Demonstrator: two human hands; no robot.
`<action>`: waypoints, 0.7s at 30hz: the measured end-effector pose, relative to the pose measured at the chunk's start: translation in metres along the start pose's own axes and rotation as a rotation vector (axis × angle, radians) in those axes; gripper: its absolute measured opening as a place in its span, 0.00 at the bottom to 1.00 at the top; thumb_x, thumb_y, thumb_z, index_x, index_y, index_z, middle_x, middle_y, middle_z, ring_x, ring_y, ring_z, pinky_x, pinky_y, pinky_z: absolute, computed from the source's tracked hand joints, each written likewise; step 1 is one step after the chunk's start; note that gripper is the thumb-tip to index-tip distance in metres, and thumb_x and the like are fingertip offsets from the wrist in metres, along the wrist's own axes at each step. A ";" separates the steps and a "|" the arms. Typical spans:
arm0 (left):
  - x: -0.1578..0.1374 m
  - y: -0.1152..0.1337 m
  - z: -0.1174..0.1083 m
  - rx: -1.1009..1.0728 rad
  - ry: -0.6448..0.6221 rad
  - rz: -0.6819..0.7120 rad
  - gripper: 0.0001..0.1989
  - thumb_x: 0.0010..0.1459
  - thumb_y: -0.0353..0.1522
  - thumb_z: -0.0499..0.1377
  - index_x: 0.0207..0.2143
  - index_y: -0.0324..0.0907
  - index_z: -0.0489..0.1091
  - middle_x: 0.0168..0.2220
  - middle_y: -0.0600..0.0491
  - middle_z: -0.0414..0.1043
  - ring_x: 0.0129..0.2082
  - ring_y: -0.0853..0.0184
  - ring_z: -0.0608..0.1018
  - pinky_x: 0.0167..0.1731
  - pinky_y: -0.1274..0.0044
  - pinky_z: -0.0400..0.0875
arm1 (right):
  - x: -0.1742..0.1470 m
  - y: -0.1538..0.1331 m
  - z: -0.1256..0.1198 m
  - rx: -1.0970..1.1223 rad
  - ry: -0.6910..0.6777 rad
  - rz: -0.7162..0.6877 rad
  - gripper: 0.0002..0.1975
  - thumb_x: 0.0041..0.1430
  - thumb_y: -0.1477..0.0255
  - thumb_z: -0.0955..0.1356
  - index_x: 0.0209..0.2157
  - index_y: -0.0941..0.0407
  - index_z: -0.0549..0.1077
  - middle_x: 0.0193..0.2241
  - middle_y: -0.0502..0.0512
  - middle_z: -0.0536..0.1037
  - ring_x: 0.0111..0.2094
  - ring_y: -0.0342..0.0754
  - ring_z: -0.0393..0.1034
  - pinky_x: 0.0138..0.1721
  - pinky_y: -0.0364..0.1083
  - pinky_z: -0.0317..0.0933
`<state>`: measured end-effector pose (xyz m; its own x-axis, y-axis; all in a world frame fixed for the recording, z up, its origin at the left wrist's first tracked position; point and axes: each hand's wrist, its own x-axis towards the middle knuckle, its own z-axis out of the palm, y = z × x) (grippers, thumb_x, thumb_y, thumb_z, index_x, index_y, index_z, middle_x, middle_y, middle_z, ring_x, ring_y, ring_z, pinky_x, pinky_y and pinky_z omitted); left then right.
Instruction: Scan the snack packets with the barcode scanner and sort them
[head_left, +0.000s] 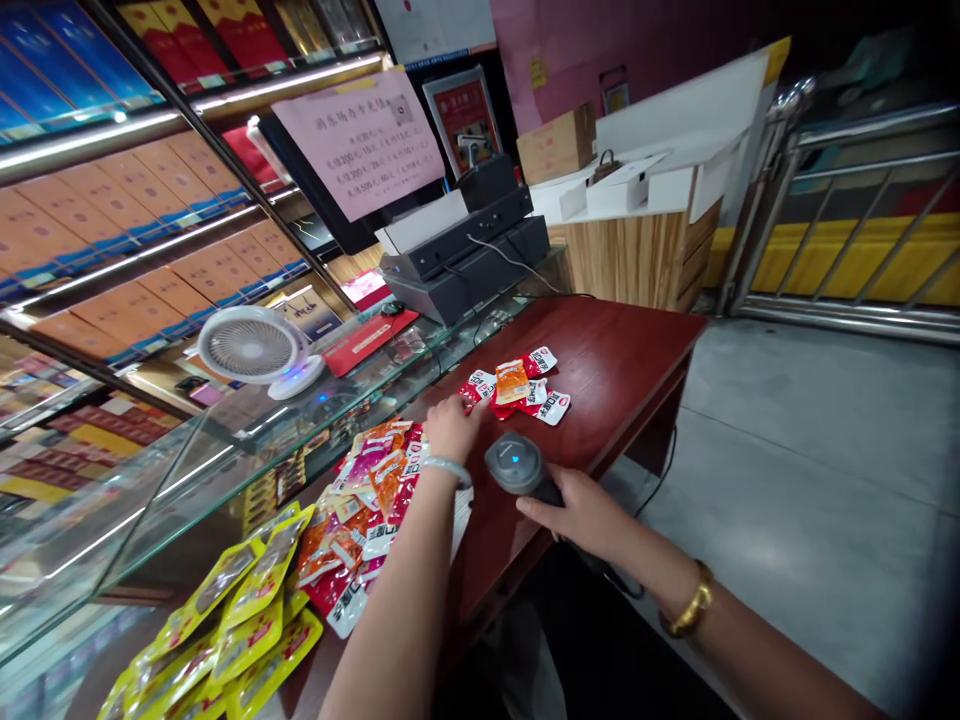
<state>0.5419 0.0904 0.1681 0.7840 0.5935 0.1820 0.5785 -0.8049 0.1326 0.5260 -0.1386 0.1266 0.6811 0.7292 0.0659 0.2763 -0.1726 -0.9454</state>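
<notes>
My right hand (581,515) is wrapped around the handle of a dark barcode scanner (517,465), whose head points left over the red-brown table (622,350). My left hand (452,425) is closed at the edge of a small pile of snack packets (512,382), its fingers on a red and white snack packet (478,388); the fingertips are partly hidden. Under and left of my left forearm spreads a larger heap of orange, purple and red snack packets (382,480). Nearer to me lie several yellow snack bags (259,590), stacked in overlapping rows.
A glass display counter (202,480) runs along the table's left side, bearing a white fan (251,345), a red folder (371,340) and a dark cash register (472,250). Shelves of boxes (97,200) stand behind. A metal railing (862,220) is at the right.
</notes>
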 end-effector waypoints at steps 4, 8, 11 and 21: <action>0.032 0.043 0.026 0.003 -0.103 -0.062 0.37 0.57 0.60 0.46 0.44 0.39 0.74 0.50 0.35 0.75 0.54 0.45 0.72 0.51 0.59 0.64 | -0.005 0.010 -0.015 -0.024 0.004 0.103 0.19 0.60 0.58 0.69 0.45 0.57 0.75 0.21 0.50 0.79 0.23 0.51 0.74 0.27 0.45 0.63; 0.045 0.050 0.034 -0.002 -0.165 -0.049 0.32 0.51 0.58 0.57 0.43 0.40 0.73 0.52 0.34 0.74 0.56 0.45 0.72 0.52 0.60 0.63 | -0.006 0.012 -0.025 -0.038 0.058 0.096 0.19 0.59 0.60 0.69 0.47 0.57 0.75 0.30 0.54 0.82 0.30 0.53 0.77 0.32 0.45 0.65; 0.044 0.034 0.037 -0.090 -0.250 -0.071 0.22 0.52 0.52 0.60 0.36 0.44 0.72 0.43 0.43 0.78 0.48 0.50 0.77 0.49 0.63 0.64 | -0.005 0.011 -0.029 -0.034 0.074 0.082 0.21 0.60 0.60 0.68 0.50 0.58 0.74 0.34 0.56 0.83 0.33 0.54 0.78 0.35 0.48 0.67; -0.001 -0.029 0.046 -0.596 0.045 -0.115 0.11 0.58 0.41 0.60 0.35 0.43 0.67 0.29 0.55 0.74 0.28 0.68 0.74 0.29 0.78 0.62 | -0.001 -0.001 -0.010 -0.020 0.031 -0.002 0.20 0.60 0.58 0.69 0.47 0.58 0.75 0.39 0.59 0.84 0.41 0.58 0.78 0.43 0.50 0.67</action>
<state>0.5348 0.1134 0.1188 0.7060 0.6866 0.1737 0.4228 -0.6054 0.6744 0.5316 -0.1462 0.1303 0.7014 0.7085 0.0779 0.2906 -0.1845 -0.9389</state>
